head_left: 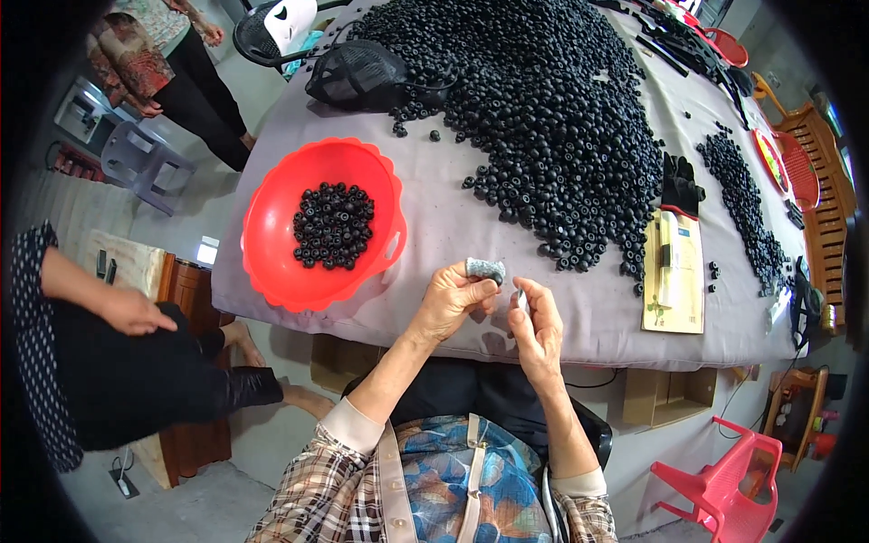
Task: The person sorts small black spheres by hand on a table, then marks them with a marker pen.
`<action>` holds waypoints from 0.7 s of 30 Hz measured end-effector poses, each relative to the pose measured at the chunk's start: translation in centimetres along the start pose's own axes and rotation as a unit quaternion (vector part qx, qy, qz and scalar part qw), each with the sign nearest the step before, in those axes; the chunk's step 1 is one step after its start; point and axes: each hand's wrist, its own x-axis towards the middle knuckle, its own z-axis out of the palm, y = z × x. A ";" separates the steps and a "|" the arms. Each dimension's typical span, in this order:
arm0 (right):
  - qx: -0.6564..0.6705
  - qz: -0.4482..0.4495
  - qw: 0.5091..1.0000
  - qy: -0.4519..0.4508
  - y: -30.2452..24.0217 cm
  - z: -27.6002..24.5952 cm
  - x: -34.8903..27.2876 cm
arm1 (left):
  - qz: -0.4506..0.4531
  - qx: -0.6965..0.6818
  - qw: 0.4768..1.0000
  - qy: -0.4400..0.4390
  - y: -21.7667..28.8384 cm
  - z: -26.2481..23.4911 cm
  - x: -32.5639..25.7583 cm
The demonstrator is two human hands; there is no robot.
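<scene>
Over the table's near edge, my left hand (445,300) is closed, its thumb pressed to the fingers. A grey cloth wrap (486,270) covers one fingertip. Whatever lies in that pinch is hidden. Just to the right, my right hand (538,330) pinches a small, thin, silvery tool (520,299), perhaps a blade; its kind is not plain. The hands are close together but apart. Beyond them spreads a large heap of small round black pieces with holes (561,172). Left of my hands, a red scalloped bowl (272,204) holds a small pile of the same pieces (333,226).
A grey cloth covers the table (434,204). On it lie a black mesh basket (358,74), a yellow packet (674,312), a black glove (681,185) and a second strip of pieces (747,213). Two people stand at left. A red chair (724,480) is at lower right.
</scene>
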 end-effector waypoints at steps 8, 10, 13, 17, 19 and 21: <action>-0.049 -0.020 0.999 -0.012 0.3 0.2 -0.5 | 0.006 0.032 0.999 -0.022 -0.3 -0.4 -0.5; -0.070 -0.037 0.997 -0.017 0.2 0.1 -0.4 | -0.004 0.045 0.999 -0.016 -0.3 -0.2 -0.8; -0.094 -0.057 0.994 -0.021 0.3 0.0 -0.3 | 0.013 0.059 0.998 0.002 -0.3 0.2 -0.8; -0.086 -0.074 0.993 -0.012 -0.1 0.3 -0.3 | 0.010 0.071 0.997 0.007 -0.2 0.3 -0.8; -0.094 -0.076 0.993 -0.009 -0.1 0.4 -0.2 | 0.006 0.069 0.997 0.014 -0.2 0.3 -0.8; -0.101 -0.077 0.992 -0.005 0.0 0.3 -0.2 | 0.010 0.068 0.998 0.001 -0.4 0.1 -0.8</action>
